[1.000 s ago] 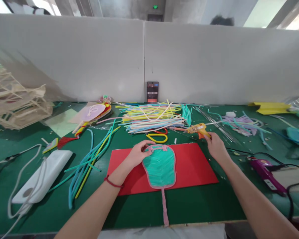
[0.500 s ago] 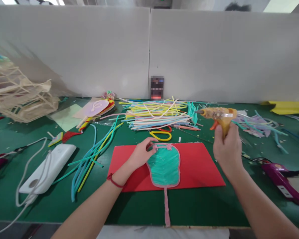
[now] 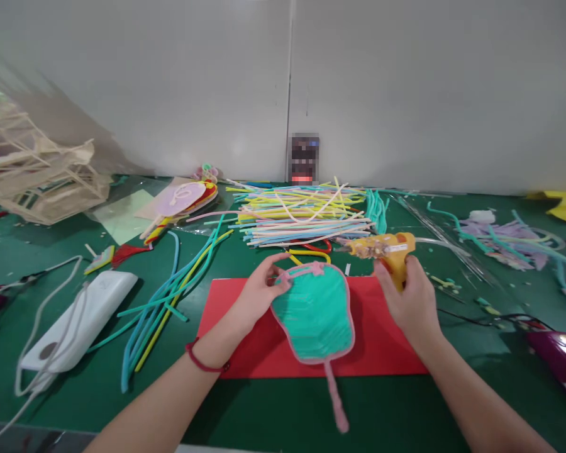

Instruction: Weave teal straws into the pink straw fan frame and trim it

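A green fan with a pink edge and a pink handle (image 3: pixel 315 314) lies over a red sheet (image 3: pixel 377 333), its handle pointing toward me and slightly right. My left hand (image 3: pixel 264 286) pinches the fan's upper left edge, beside a pink strip with a small bow. In my right hand (image 3: pixel 410 302) is a yellow hot glue gun (image 3: pixel 382 246), its nozzle pointing left, above and to the right of the fan. A clear glue stick sticks out of the gun's back. Part of the gun's grip is hidden by my fingers.
Many coloured pipe cleaners (image 3: pixel 302 217) are piled behind the fan, near yellow-handled scissors (image 3: pixel 309 257). Loose green and blue stems (image 3: pixel 179 296) and a white power strip (image 3: pixel 82 321) lie left. A purple tool (image 3: pixel 559 358) and scraps (image 3: pixel 514 239) lie right.
The glue gun has come left and slightly down, closer to the fan. The fan has turned, its handle swinging right, with my left hand still on its edge. The view has shifted a little.
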The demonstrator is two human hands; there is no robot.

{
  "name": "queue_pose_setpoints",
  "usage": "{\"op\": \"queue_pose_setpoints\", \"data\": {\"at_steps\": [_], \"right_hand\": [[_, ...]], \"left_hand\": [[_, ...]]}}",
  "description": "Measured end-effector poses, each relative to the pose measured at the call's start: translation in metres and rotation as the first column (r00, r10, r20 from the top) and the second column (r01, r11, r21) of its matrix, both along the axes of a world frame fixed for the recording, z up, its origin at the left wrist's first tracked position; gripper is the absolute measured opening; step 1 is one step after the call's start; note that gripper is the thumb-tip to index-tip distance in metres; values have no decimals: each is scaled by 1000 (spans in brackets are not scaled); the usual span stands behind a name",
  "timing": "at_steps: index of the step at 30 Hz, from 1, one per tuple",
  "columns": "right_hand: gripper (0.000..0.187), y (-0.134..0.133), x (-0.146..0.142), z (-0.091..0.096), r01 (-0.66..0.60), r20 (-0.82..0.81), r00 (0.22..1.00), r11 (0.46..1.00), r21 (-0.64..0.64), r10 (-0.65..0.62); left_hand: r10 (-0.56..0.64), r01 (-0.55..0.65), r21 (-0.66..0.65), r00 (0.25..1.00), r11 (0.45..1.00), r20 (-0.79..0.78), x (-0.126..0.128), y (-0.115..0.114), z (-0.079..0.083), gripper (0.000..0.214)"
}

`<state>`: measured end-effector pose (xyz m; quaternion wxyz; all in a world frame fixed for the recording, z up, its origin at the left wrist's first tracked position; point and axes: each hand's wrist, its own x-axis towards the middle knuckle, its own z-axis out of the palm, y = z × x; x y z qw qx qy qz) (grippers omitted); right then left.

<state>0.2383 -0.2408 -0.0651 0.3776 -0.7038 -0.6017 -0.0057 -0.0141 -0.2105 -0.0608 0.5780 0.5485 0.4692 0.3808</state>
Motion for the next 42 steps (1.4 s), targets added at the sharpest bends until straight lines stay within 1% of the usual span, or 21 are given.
{"op": "queue_pose_setpoints", "data": {"at_steps": [2, 3, 5, 6, 7, 9, 12, 13, 17, 19, 21, 25, 27, 31, 33, 35, 36, 39, 42], "right_hand": [[32, -1, 6, 4, 63, -52, 997, 998, -14, -64], [32, -1, 8, 6, 93, -74, 993, 995, -22, -94], [34, -2, 12, 9, 138, -110, 984, 990, -40, -142], [34, -2, 13, 11, 152, -122, 980, 987, -53, -158], [34, -2, 13, 12, 157, -129, 978, 985, -72, -166], [36, -2, 11, 13, 134, -124, 981, 984, -118, -148], [41, -3, 4, 11, 50, -49, 997, 988, -144, -58], [43, -4, 1, 9, 26, -7, 1000, 990, -138, -27], [44, -8, -11, -2, -47, 171, 983, 989, -139, 71], [43, -9, -15, -8, -71, 231, 967, 983, -168, 109], [41, -9, -17, -12, -83, 259, 957, 976, -201, 135], [40, -8, -20, -13, -49, 292, 949, 972, -230, 117], [41, -8, -21, -11, -26, 312, 946, 978, -205, 91], [44, -10, -20, -5, -11, 353, 934, 992, -122, 54], [40, -11, -20, -5, -18, 369, 927, 992, -123, 63], [37, -12, -20, -7, -30, 382, 920, 986, -163, 91], [35, -12, -20, -8, -34, 389, 915, 981, -190, 107], [34, -13, -19, -9, -31, 394, 908, 963, -268, 139], [34, -14, -17, -3, -17, 375, 915, 942, -336, 150]], "left_hand": [[77, -69, -77, 992, 995, 100, 1, -1, 2, 45], [111, -96, -117, 986, 988, 126, 2, -2, 2, 44], [146, -124, -171, 982, 977, 119, 5, -4, 0, 41], [146, -130, -172, 986, 976, 83, 6, -5, -2, 39], [138, -132, -151, 990, 980, 30, 8, -7, -4, 37], [108, -114, -52, 989, 992, -99, 12, -10, -8, 32], [100, -73, 112, 959, 991, -264, 17, -17, -9, 19], [109, -67, 144, 946, 987, -306, 18, -19, -8, 17], [88, -5, 189, 897, 982, -434, 19, -21, -6, 8], [83, 38, 248, 884, 968, -461, 17, -20, -6, 6], [92, 63, 308, 882, 949, -462, 16, -17, -6, 9], [86, 73, 313, 880, 947, -467, 12, -13, -7, 5], [53, 101, 306, 887, 947, -459, 12, -11, -6, 2], [-33, 179, 304, 902, 936, -430, 13, -12, -4, 5], [-72, 225, 305, 893, 925, -444, 13, -13, -1, 5], [-105, 294, 320, 862, 901, -497, 12, -13, 1, 4], [-120, 340, 331, 834, 880, -538, 10, -12, 2, 5], [-145, 489, 357, 726, 796, -672, 6, -9, 3, 9], [-117, 573, 377, 645, 727, -755, 3, -8, 2, 13]]}}
